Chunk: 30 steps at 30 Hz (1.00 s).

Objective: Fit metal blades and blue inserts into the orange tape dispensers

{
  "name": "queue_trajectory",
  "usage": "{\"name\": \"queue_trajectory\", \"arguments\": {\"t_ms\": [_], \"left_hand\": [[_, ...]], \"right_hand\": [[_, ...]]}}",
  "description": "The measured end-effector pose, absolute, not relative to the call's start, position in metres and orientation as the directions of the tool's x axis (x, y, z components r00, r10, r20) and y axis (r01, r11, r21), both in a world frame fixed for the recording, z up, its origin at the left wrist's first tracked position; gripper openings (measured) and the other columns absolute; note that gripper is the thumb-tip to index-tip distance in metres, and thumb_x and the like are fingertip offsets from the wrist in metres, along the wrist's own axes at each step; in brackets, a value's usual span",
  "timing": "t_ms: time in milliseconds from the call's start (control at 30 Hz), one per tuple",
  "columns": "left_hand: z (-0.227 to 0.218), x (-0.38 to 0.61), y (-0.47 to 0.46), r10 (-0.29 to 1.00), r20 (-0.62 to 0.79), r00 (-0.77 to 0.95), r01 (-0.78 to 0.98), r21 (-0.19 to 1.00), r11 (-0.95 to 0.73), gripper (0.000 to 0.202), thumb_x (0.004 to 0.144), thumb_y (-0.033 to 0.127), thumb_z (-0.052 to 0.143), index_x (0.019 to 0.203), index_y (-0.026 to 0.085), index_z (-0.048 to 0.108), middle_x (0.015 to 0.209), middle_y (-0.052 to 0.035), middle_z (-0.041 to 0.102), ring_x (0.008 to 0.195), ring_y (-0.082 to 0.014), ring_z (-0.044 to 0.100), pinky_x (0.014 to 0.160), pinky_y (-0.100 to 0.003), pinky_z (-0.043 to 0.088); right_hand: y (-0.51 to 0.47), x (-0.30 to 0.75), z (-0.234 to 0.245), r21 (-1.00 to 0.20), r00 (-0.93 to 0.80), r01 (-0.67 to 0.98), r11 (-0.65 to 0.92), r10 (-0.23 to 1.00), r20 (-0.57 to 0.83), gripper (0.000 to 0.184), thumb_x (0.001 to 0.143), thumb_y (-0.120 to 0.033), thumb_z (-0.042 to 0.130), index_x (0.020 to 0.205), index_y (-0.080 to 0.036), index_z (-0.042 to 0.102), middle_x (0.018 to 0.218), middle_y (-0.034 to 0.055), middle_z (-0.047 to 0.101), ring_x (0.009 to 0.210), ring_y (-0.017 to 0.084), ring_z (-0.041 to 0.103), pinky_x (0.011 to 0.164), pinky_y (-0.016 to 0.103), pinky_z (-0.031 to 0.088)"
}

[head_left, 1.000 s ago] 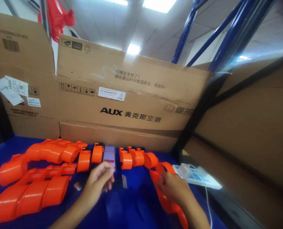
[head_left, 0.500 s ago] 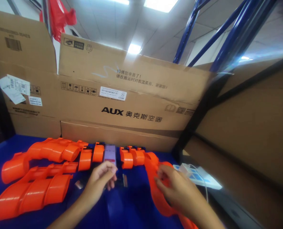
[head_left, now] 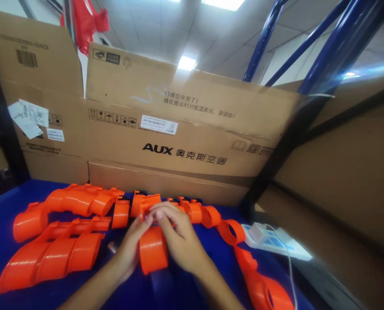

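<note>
An orange plastic ring-shaped part point(head_left: 153, 251), with a raised flange at its top, is held upright between my two hands near the middle of the blue surface. My left hand point(head_left: 131, 244) closes on its left side, thumb near the top. From the right, my right hand point(head_left: 179, 234) wraps over it, and its fingertips meet those of the left. The fingers cover the middle of the part. Behind the hands stand several similar orange parts with black pieces on top, among them one at the left point(head_left: 120, 213) and one at the right point(head_left: 193, 212).
Rows of orange parts point(head_left: 51, 256) lie at the left on the blue surface point(head_left: 57, 297). More loose ones point(head_left: 232, 231) run down the right. A white power strip point(head_left: 279, 243) with a cable sits at the right edge. Cardboard point(head_left: 185, 129) and a rack post point(head_left: 269, 155) bound the back.
My right hand has moved left from the right-hand orange pieces and brought one to the middle. Both hands now hold it. The phone seen earlier behind the left hand is hidden.
</note>
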<state>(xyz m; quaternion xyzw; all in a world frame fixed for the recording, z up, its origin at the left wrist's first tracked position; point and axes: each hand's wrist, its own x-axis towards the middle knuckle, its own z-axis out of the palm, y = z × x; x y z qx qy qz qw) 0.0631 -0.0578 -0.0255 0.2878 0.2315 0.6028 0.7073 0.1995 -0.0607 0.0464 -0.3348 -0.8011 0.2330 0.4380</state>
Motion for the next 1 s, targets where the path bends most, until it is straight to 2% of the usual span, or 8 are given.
{"name": "queue_trajectory", "arguments": {"t_ms": [33,100,167,300,433,600,833,1000], "left_hand": [[-0.024,0.062,-0.057,0.983,-0.018,0.181,-0.719,0.680,0.145,0.033,0.082,0.039,0.076,0.104,0.015,0.072,0.099,-0.0089,0.078,0.089,-0.0261,0.075,0.075,-0.031,0.057],[-0.023,0.060,-0.055,0.972,-0.086,0.220,-0.704,0.676,0.219,0.035,0.085,0.045,0.070,0.099,0.013,0.071,0.087,-0.0089,0.078,0.070,-0.0240,0.075,0.058,-0.029,0.055],[-0.024,0.058,-0.054,0.962,-0.117,0.246,-0.681,0.686,0.257,0.044,0.089,0.055,0.060,0.094,0.011,0.070,0.073,-0.0098,0.076,0.056,-0.0208,0.071,0.049,-0.025,0.050],[-0.029,0.055,-0.052,0.941,-0.131,0.311,-0.621,0.721,0.306,0.062,0.091,0.069,0.043,0.086,0.012,0.067,0.060,-0.0125,0.073,0.042,-0.0156,0.061,0.042,-0.020,0.042],[-0.033,0.056,-0.049,0.928,-0.136,0.348,-0.594,0.734,0.330,0.064,0.091,0.071,0.040,0.082,0.013,0.065,0.059,-0.0121,0.072,0.041,-0.0148,0.059,0.042,-0.020,0.040],[-0.036,0.056,-0.049,0.933,-0.119,0.340,-0.609,0.728,0.315,0.055,0.093,0.066,0.043,0.085,0.016,0.065,0.063,-0.0075,0.071,0.045,-0.0165,0.062,0.045,-0.022,0.043],[-0.036,0.057,-0.054,0.936,-0.096,0.340,-0.639,0.707,0.304,0.049,0.093,0.063,0.048,0.088,0.017,0.064,0.070,-0.0058,0.071,0.048,-0.0174,0.065,0.046,-0.023,0.044],[-0.038,0.056,-0.055,0.935,-0.091,0.343,-0.654,0.691,0.307,0.047,0.092,0.062,0.051,0.089,0.017,0.064,0.076,-0.0056,0.072,0.050,-0.0173,0.066,0.046,-0.023,0.044]], "right_hand": [[-0.056,0.206,0.044,-0.682,-0.340,0.326,0.654,0.755,0.561,0.026,0.104,-0.029,0.041,0.093,-0.019,0.062,0.096,0.0056,0.067,0.091,0.018,0.063,0.083,0.029,0.048],[-0.045,0.222,0.037,-0.686,-0.228,0.445,0.576,0.813,0.535,0.027,0.103,-0.033,0.042,0.088,-0.019,0.061,0.085,0.0033,0.065,0.080,0.017,0.061,0.073,0.027,0.047],[-0.034,0.241,0.029,-0.623,-0.308,0.623,0.473,0.881,0.361,0.029,0.101,-0.029,0.039,0.083,-0.018,0.059,0.076,0.0010,0.062,0.070,0.015,0.058,0.064,0.025,0.044],[-0.025,0.266,0.013,-0.560,-0.431,0.699,0.444,0.887,0.165,0.020,0.088,-0.017,0.051,0.074,-0.018,0.065,0.063,-0.0020,0.062,0.057,0.013,0.054,0.054,0.022,0.036],[-0.034,0.275,0.002,-0.448,-0.419,0.798,0.403,0.906,0.068,0.009,0.077,-0.020,0.065,0.082,-0.021,0.072,0.068,0.0007,0.067,0.062,0.017,0.058,0.055,0.025,0.032],[-0.039,0.276,-0.005,-0.324,-0.370,0.881,0.345,0.929,-0.014,0.020,0.074,-0.030,0.071,0.094,-0.023,0.072,0.077,0.0051,0.071,0.075,0.025,0.065,0.061,0.029,0.033],[-0.037,0.272,-0.007,-0.273,-0.374,0.902,0.335,0.921,-0.105,0.027,0.075,-0.035,0.072,0.100,-0.026,0.070,0.093,0.0047,0.073,0.084,0.024,0.066,0.066,0.028,0.037],[-0.040,0.271,-0.004,-0.243,-0.335,0.921,0.303,0.937,-0.102,0.040,0.073,-0.039,0.076,0.109,-0.023,0.066,0.089,0.0076,0.070,0.082,0.026,0.064,0.064,0.030,0.034]]}}
